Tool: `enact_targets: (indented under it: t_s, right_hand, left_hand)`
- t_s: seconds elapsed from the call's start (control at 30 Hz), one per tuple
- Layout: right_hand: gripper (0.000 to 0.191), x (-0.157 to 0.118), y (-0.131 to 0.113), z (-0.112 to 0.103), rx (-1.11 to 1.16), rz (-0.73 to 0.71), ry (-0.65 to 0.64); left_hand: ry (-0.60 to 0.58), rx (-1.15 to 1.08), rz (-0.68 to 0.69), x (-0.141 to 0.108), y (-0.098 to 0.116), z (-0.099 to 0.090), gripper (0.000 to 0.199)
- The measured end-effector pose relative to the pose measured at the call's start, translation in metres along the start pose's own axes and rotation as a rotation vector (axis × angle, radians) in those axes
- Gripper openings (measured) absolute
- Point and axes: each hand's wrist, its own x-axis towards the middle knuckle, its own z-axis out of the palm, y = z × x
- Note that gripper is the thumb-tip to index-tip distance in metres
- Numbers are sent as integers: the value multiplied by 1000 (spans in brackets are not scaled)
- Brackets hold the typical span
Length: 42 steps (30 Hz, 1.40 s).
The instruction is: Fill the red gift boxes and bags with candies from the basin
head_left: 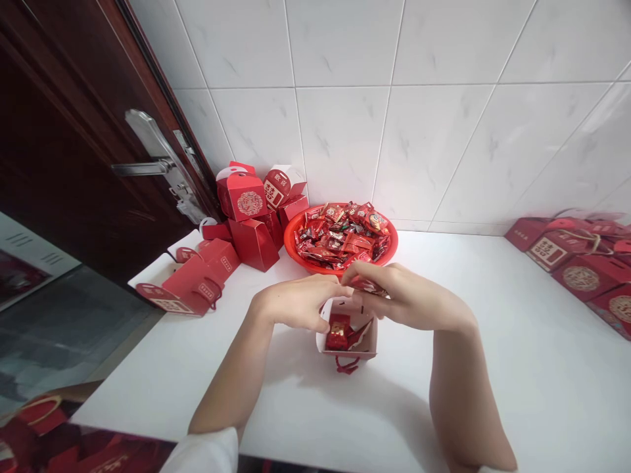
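An open box, white inside with a red cord at its front, stands on the white table. Inside it lie a shiny red packet and other red wrapped pieces. My left hand grips the box's left rim, its thumb at the inner side. Over the back right of the box, my right hand is closed on a red candy packet. Just behind both hands is a round red basin heaped with red wrapped candies.
Red gift boxes are stacked at the back left, with open boxes nearer the left edge. More red boxes stand at the right by the tiled wall. A dark door with a metal handle is at the left.
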Motion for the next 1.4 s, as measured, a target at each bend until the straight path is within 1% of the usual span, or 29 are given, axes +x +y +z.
enact_targets:
  t_s: [0.03, 0.07, 0.17, 0.23, 0.3, 0.33, 0.4, 0.47, 0.57, 0.63, 0.73, 0.9, 0.97, 1.07, 1.23, 1.33, 1.4]
  right_hand:
    - [4, 0, 0, 0, -12, 20, 20]
    - [4, 0, 0, 1, -31, 31, 34]
    - [13, 4, 3, 3, -72, 26, 10]
    - [13, 7, 6, 5, -67, 10, -31]
    - [10, 10, 9, 7, -49, -10, -63]
    - [11, 11, 10, 7, -45, -16, -69]
    - [20, 12, 11, 7, -56, -14, -60]
    - [26, 11, 11, 6, -91, -2, -34]
    - [23, 7, 10, 3, -131, -14, 10]
    - [18, 2, 8, -1, -142, -32, 34]
    - [17, -9, 4, -10, -138, -54, 93]
    - [29, -31, -1, -25, -154, -18, 291]
    - [34, -37, 3, -24, -180, 5, 307]
    - [43, -44, 20, -10, -200, 45, 287]
    - [53, -62, 50, 32, -111, 86, 314]
    - [45, -72, 58, 50, -35, 89, 302]
    - [41, -76, 61, 57, 31, 97, 352]
  left_hand:
    - [-6, -16, -5, 0, 0, 0, 34]
    - [-9, -44, -6, 0, 0, 0, 36]
    - [-10, -102, 21, 0, -1, 0, 44]
    - [-17, -119, 27, 1, -2, 0, 44]
    - [-19, -119, 1, 1, -3, 0, 41]
    - [-19, -114, -17, 1, -3, -1, 40]
    - [-21, -106, -45, 1, -3, 0, 41]
    - [-27, -105, -41, 1, -4, 0, 46]
    - [-22, -106, -16, 1, -4, 1, 57]
    - [-21, -89, -32, 0, -4, 2, 63]
    - [-25, -64, -45, 0, -3, 2, 63]
    - [-12, -79, 18, 1, -2, -1, 62]
    - [-13, -89, 27, 3, -3, -1, 64]
    - [5, -104, 22, 7, -7, 0, 65]
    - [0, -106, 8, 16, -14, 4, 64]
    - [6, -125, 8, 21, -14, 5, 61]
    - [22, -142, 6, 22, -15, 4, 56]
